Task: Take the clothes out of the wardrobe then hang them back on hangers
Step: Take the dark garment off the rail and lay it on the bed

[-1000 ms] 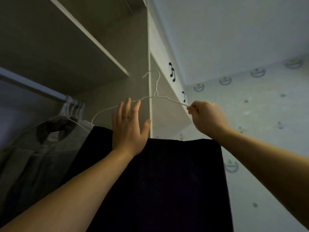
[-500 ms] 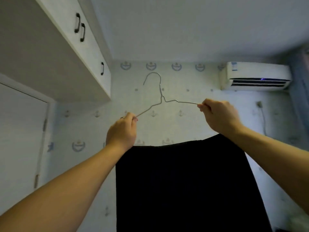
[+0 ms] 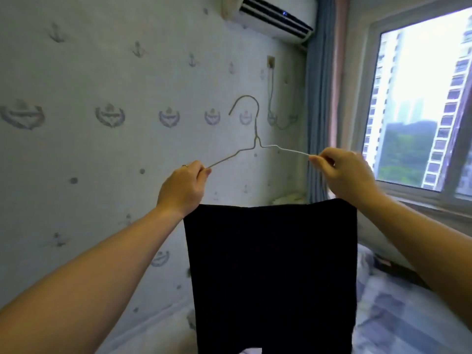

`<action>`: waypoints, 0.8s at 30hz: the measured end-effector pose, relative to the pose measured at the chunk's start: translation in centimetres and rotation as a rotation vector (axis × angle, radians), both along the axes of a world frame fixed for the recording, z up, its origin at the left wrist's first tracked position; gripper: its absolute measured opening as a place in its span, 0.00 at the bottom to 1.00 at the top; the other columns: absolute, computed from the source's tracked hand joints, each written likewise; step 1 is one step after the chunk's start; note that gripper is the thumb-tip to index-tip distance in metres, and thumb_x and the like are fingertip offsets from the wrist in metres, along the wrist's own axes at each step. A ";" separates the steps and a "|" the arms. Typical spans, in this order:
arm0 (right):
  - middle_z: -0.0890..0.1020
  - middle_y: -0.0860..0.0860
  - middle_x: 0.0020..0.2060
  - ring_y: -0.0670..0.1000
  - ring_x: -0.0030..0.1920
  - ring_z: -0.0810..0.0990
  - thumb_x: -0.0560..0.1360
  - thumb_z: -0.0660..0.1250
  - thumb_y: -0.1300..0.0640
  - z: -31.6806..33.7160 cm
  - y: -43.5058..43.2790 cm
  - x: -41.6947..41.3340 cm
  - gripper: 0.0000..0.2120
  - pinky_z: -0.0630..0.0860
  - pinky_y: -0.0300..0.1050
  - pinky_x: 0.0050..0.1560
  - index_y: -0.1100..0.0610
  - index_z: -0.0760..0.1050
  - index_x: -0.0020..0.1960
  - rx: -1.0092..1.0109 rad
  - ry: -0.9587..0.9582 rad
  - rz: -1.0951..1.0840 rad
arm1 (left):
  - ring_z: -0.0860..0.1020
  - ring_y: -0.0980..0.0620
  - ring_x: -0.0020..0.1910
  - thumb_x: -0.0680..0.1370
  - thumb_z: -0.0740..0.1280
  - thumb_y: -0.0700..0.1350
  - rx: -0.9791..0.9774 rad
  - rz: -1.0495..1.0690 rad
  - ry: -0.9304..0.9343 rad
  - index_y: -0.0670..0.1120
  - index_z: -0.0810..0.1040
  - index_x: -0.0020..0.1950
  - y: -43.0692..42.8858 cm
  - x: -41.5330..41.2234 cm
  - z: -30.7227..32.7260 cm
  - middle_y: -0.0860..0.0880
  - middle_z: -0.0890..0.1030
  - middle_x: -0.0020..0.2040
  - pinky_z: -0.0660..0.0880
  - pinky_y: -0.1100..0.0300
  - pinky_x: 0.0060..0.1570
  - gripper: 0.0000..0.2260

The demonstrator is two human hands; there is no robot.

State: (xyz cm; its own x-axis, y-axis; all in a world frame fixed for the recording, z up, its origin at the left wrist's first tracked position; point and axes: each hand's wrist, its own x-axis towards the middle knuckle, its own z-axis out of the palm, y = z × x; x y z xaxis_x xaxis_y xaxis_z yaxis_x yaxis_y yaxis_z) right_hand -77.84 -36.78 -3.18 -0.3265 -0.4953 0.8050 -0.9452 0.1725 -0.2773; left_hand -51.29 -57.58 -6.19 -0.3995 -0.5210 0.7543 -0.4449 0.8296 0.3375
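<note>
The left hand (image 3: 182, 186) and the right hand (image 3: 344, 172) each pinch one end of the hanger (image 3: 255, 146) in a tight grip, so the garment (image 3: 270, 264) hangs flat under it, above the bed (image 3: 398, 315).

Plain black garment (image 3: 270, 272) on a pale grey wire hanger (image 3: 256, 139); wallpaper (image 3: 102, 80) at nine o'clock pale with grey anchors; blue curtain (image 3: 320, 98).

The thin pale wire hanger (image 3: 256, 139) looks like smooth metal with a dull sheen. The black rectangular garment (image 3: 270, 264) is soft, matt cloth, and the pale emblem-printed wall (image 3: 102, 72) is matt, faintly rough wallpaper.
</note>
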 end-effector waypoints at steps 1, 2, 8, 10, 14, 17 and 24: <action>0.73 0.47 0.27 0.56 0.32 0.73 0.78 0.65 0.45 -2.0 0.3 -1.0 0.15 0.65 0.45 0.35 0.53 0.75 0.36 0.029 -0.025 -0.031 | 0.77 0.44 0.38 0.83 0.59 0.51 0.016 -0.052 -0.021 0.43 0.76 0.45 -0.9 -1.8 -2.0 0.45 0.80 0.40 0.73 0.47 0.35 0.14; 0.74 0.48 0.28 0.56 0.32 0.74 0.78 0.66 0.46 -4.0 0.7 -1.9 0.15 0.65 0.44 0.34 0.54 0.76 0.37 0.054 -0.053 -0.062 | 0.77 0.45 0.37 0.83 0.60 0.51 0.025 -0.101 -0.046 0.43 0.75 0.44 -1.6 -3.4 -3.9 0.46 0.80 0.39 0.73 0.47 0.35 0.14; 0.77 0.43 0.28 0.46 0.32 0.76 0.77 0.67 0.48 -16.2 3.4 -4.8 0.13 0.71 0.46 0.36 0.50 0.77 0.35 0.196 -0.330 -0.236 | 0.73 0.44 0.34 0.83 0.61 0.50 0.102 -0.372 -0.223 0.44 0.73 0.41 -4.7 -11.9 -15.7 0.50 0.73 0.34 0.70 0.49 0.32 0.14; 0.77 0.43 0.29 0.46 0.33 0.77 0.78 0.67 0.49 -19.5 4.2 -4.7 0.12 0.71 0.45 0.37 0.51 0.78 0.37 0.253 -0.433 -0.276 | 0.71 0.46 0.33 0.83 0.61 0.50 0.146 -0.470 -0.271 0.43 0.72 0.41 -5.2 -14.2 -19.4 0.50 0.71 0.34 0.66 0.50 0.31 0.15; 0.77 0.43 0.29 0.44 0.32 0.76 0.79 0.65 0.50 -25.2 6.5 -4.2 0.10 0.71 0.38 0.36 0.50 0.77 0.40 0.330 -0.608 -0.337 | 0.72 0.45 0.31 0.81 0.60 0.58 0.215 -0.597 -0.374 0.46 0.68 0.36 -5.3 -18.2 -25.5 0.47 0.73 0.32 0.67 0.51 0.30 0.20; 0.76 0.40 0.26 0.40 0.32 0.76 0.79 0.66 0.53 -28.2 8.4 -4.6 0.10 0.68 0.29 0.33 0.53 0.78 0.40 0.333 -0.672 -0.401 | 0.71 0.46 0.29 0.79 0.57 0.62 0.229 -0.679 -0.428 0.47 0.66 0.33 -4.4 -21.1 -28.5 0.49 0.70 0.28 0.68 0.51 0.28 0.22; 0.79 0.48 0.28 0.46 0.30 0.76 0.78 0.67 0.52 -33.1 12.8 -10.3 0.11 0.68 0.33 0.32 0.54 0.81 0.40 0.354 -0.734 -0.528 | 0.69 0.49 0.28 0.78 0.58 0.63 0.267 -0.775 -0.537 0.50 0.63 0.31 -1.1 -29.8 -32.9 0.53 0.66 0.26 0.60 0.56 0.28 0.22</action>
